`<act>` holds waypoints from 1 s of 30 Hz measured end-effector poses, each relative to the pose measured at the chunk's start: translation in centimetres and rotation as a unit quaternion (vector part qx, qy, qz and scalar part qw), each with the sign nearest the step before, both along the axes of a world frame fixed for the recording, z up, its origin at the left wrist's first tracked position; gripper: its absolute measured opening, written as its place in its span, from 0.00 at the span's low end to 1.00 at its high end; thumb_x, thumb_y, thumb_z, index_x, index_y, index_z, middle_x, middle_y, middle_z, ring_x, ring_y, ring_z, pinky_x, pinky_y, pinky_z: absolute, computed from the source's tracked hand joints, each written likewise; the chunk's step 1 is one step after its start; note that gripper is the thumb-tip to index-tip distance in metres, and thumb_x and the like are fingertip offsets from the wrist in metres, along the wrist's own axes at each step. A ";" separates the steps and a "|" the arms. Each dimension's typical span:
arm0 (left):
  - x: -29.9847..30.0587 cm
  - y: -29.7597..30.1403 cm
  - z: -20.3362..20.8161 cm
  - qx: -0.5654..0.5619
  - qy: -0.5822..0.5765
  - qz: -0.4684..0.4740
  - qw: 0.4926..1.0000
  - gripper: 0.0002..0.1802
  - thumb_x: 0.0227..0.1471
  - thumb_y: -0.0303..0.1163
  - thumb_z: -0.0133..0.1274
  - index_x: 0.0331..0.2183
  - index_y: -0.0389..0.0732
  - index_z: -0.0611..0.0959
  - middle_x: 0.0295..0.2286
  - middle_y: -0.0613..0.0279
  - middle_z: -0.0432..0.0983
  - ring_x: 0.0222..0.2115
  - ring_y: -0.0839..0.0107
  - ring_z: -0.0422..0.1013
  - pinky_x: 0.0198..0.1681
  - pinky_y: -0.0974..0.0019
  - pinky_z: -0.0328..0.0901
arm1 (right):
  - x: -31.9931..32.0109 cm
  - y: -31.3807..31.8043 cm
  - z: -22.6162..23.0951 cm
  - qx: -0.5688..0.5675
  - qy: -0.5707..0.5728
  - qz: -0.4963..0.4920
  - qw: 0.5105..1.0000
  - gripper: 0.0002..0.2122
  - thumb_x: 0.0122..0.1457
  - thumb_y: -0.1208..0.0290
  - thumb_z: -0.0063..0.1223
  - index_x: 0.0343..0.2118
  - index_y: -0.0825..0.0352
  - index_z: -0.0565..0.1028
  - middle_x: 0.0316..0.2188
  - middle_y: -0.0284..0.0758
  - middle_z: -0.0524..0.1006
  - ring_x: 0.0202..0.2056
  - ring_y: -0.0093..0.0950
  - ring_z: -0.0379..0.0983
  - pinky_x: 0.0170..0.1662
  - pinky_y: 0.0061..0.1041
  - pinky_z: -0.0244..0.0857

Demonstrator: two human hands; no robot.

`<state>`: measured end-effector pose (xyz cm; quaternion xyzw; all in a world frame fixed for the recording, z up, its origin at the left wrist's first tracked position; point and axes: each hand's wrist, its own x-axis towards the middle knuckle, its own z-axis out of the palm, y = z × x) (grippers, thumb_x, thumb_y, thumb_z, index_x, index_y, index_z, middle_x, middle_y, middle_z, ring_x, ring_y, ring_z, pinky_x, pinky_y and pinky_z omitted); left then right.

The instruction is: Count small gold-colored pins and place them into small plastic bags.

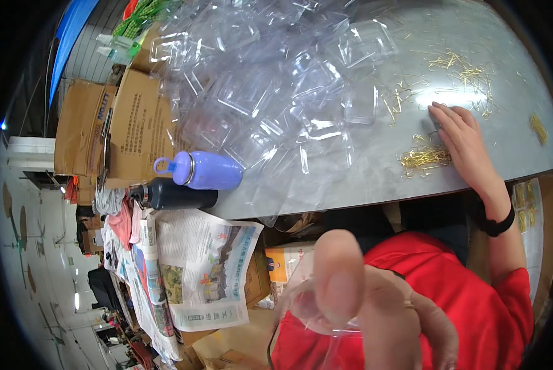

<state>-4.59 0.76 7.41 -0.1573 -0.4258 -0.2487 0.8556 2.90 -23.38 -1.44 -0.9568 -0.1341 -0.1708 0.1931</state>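
Note:
Close to the camera, my left hand point(384, 320) is raised in front of the red shirt, thumb toward the lens and fingers curled. It pinches a thin clear plastic piece point(338, 354), blurred and partly hidden by the thumb. My right hand point(460, 139) lies flat on the grey table, fingers stretched out and holding nothing I can see. A heap of gold wire hooks point(426, 161) sits beside its palm. Past its fingertips, more gold hooks point(467, 69) lie scattered, and a small bundle of gold hooks point(538, 128) rests at the far right.
A big pile of clear plastic trays point(270, 86) covers the table's left part. At the left edge are a purple bottle point(215, 171) and a black bottle point(181, 194). Cardboard boxes point(139, 123) stand beyond; newspaper point(208, 265) covers boxes below the table point(375, 179).

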 end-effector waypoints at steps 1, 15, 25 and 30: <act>0.8 0.8 0.8 0.016 0.006 0.010 1.000 0.37 0.62 0.54 0.47 0.65 0.50 0.60 0.53 0.46 0.71 0.52 0.50 0.68 0.54 0.32 0.56 | 0.3 0.6 0.5 0.001 -0.005 0.001 1.000 0.20 0.63 0.76 0.49 0.58 0.67 0.70 0.52 0.42 0.74 0.56 0.43 0.66 0.61 0.39 0.57; 2.1 4.4 2.6 0.218 0.160 0.140 0.952 0.20 0.68 0.42 0.38 0.58 0.59 0.70 0.44 0.70 0.78 0.41 0.68 0.71 0.51 0.58 0.58 | -1.8 0.6 2.8 -0.011 0.088 0.141 0.986 0.31 0.46 0.71 0.68 0.57 0.66 0.71 0.54 0.41 0.70 0.57 0.43 0.64 0.61 0.39 0.60; 1.4 0.6 -7.3 0.431 0.344 0.294 0.780 0.28 0.70 0.43 0.36 0.66 0.45 0.58 0.64 0.49 0.58 0.68 0.54 0.48 0.73 0.50 0.37 | -2.3 1.9 0.7 -0.020 0.052 0.163 0.985 0.29 0.53 0.72 0.62 0.59 0.70 0.67 0.61 0.43 0.67 0.65 0.43 0.59 0.68 0.39 0.55; 2.6 -2.7 -8.7 0.456 0.355 0.281 0.767 0.29 0.71 0.44 0.33 0.67 0.45 0.54 0.67 0.48 0.50 0.70 0.57 0.42 0.72 0.54 0.39 | -2.4 1.8 0.4 -0.027 0.039 0.173 0.984 0.26 0.55 0.72 0.60 0.58 0.70 0.68 0.60 0.42 0.69 0.64 0.41 0.61 0.69 0.40 0.54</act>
